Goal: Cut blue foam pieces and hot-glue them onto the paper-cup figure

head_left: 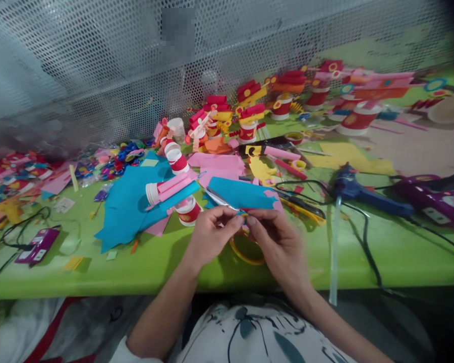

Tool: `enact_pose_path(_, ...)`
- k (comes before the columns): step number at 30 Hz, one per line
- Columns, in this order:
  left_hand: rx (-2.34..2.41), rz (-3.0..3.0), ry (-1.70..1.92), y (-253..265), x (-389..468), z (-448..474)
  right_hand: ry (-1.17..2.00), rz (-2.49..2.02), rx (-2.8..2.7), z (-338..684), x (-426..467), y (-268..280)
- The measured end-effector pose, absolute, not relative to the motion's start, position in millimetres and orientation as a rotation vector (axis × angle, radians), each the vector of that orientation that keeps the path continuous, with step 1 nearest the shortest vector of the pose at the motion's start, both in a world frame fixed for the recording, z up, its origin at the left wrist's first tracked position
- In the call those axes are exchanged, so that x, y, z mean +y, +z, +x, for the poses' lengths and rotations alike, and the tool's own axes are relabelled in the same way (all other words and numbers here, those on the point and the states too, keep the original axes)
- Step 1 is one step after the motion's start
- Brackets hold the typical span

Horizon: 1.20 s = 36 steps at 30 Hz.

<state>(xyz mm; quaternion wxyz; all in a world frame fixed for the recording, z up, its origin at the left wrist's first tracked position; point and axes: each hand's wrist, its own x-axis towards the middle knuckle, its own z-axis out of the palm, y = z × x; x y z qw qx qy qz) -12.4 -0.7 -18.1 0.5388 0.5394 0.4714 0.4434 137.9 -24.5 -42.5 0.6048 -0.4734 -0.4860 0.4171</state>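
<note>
My left hand [215,234] and my right hand [280,244] meet at the front middle of the table, thumbs and fingers pinched together. Between their fingertips is a small blue and yellow piece [243,214], mostly covered, likely paper. Below and behind the hands is a pair of scissors, its yellow handle [246,258] under them and its blades [220,197] pointing away to the left. Blue paper [245,190] lies just beyond. Left of my hands stands a red and white paper cup [189,212] beside pink paper rolls [176,185].
Large blue paper [123,196] covers the left middle. A blue glue gun [371,196] with its cord lies at right, its clear glue stick [336,257] reaching past the front edge. Purple power strips [437,199] sit at both sides. Several cup models [248,132] line the perforated metal screen [128,75].
</note>
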Motion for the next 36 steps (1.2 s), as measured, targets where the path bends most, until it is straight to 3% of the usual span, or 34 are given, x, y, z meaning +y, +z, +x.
enact_pose_path(36, 1.089, 1.150, 1.143, -26.1, -6.6, -20.0, 0.966, -1.089, -1.341, 136.9, -23.0, -42.6)
